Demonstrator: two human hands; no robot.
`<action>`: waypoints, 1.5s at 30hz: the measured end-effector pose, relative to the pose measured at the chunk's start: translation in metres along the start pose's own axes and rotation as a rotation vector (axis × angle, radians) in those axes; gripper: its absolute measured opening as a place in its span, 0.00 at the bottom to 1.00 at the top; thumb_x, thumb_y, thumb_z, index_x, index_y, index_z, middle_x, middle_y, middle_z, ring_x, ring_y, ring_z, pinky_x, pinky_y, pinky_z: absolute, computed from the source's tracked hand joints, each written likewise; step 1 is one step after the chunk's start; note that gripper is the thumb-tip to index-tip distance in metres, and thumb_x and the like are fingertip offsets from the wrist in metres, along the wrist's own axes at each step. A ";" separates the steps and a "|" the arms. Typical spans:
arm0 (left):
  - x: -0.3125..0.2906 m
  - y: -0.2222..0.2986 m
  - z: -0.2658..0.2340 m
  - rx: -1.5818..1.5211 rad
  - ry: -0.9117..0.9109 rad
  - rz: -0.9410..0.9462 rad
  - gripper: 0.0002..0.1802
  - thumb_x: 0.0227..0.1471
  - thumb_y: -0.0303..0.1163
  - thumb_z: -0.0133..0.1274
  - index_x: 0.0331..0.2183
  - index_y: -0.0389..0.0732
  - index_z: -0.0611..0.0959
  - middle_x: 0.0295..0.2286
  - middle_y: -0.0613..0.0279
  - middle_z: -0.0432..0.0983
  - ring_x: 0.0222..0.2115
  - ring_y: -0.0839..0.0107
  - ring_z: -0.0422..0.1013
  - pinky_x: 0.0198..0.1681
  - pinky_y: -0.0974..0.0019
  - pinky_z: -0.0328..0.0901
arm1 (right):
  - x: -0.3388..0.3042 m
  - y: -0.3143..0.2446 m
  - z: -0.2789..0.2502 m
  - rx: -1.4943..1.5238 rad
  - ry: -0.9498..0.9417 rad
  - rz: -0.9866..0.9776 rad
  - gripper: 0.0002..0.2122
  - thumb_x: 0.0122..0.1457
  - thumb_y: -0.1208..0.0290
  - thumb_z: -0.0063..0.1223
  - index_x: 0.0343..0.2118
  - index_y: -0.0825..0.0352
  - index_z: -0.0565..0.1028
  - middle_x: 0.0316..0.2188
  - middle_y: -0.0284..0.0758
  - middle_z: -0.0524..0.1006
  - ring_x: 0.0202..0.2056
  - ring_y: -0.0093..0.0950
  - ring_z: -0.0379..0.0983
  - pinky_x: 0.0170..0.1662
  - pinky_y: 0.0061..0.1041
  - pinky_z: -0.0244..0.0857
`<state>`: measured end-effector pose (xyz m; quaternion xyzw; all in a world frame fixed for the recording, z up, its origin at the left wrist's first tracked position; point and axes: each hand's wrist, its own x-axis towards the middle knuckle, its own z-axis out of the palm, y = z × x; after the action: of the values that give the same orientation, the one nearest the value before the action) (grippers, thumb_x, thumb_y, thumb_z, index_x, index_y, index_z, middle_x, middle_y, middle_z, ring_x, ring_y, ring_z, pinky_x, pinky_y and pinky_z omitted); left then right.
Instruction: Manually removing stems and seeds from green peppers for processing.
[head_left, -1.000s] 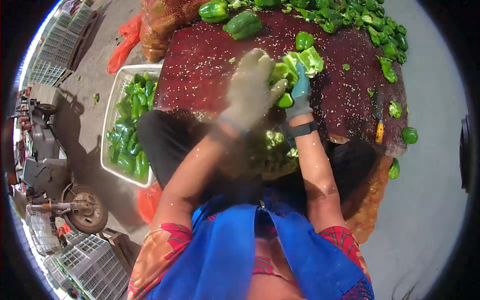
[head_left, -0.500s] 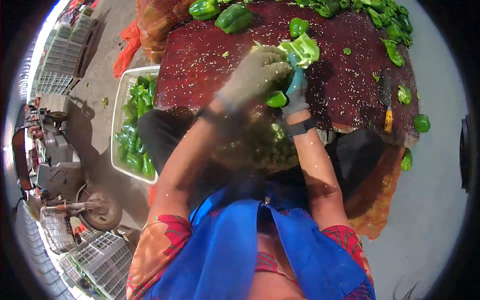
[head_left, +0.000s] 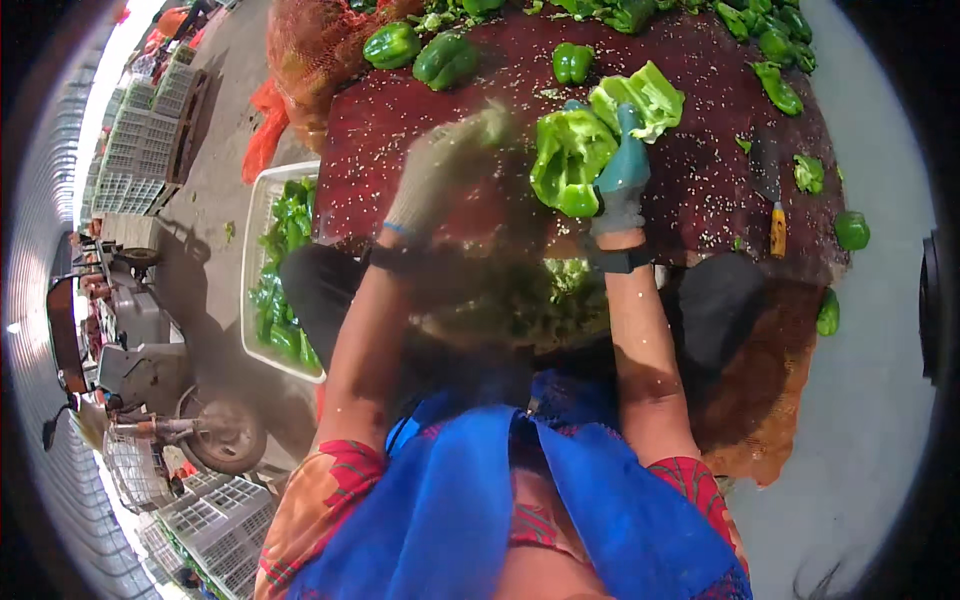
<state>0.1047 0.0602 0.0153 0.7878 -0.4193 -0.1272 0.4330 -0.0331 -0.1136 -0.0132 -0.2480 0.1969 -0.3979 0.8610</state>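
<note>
- right hand (head_left: pixel 624 180): gloved, at two o'clock of the view; fingers clamped on split green pepper (head_left: pixel 575 155), thumb across it.
- split green pepper: one o'clock, two open pieces above seed-strewn red tabletop (head_left: pixel 365 130).
- left hand (head_left: pixel 440 165): gloved, twelve o'clock, blurred; whether its fingers stand apart or together, cannot tell.
- knife (head_left: pixel 778 230): between two and three o'clock; yellow handle, dark marks too small to read.
- white basket (head_left: pixel 257 215): nine o'clock, holding green pepper pieces (head_left: pixel 272 305).
- net sack (head_left: pixel 310 70): eleven o'clock, orange-red.

Head-worn view (wide fisheye), facing down, fairly near
</note>
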 end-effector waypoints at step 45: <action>-0.064 0.058 -0.049 -1.018 -0.281 0.111 0.27 0.51 0.35 0.57 0.52 0.37 0.74 0.50 0.59 0.73 0.49 0.70 0.69 0.55 0.66 0.62 | -0.063 -0.093 0.102 -1.126 -0.567 0.666 0.18 0.66 0.59 0.45 0.49 0.69 0.72 0.28 0.34 0.75 0.29 0.24 0.75 0.29 0.21 0.69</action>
<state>0.0612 0.1219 0.0797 0.4300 -0.3996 -0.3955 0.7064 -0.0712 -0.0894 0.1315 -0.6756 0.2063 0.1280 0.6961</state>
